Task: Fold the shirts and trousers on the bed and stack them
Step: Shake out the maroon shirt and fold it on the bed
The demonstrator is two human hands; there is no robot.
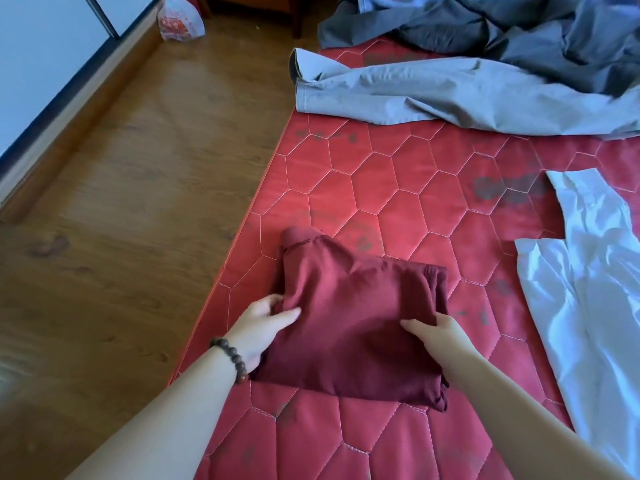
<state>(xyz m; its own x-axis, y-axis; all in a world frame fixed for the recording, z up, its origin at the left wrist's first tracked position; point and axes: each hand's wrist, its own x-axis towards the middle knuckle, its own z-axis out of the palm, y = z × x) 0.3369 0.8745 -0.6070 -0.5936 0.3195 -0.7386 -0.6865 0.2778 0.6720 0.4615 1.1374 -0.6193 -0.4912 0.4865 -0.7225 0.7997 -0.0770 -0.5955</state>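
You grip the folded maroon shirt (356,320) in both hands; grey trousers (467,95) and white garment (595,285) remain unfolded.

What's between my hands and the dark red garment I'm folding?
Nothing visible. The left hand grips the dark red garment at its left edge, and the right hand holds its right side.

Wood floor (138,174), daylit; white wall (41,46) with dark skirting left; plastic bag (180,22) beside dark wooden furniture (249,8).
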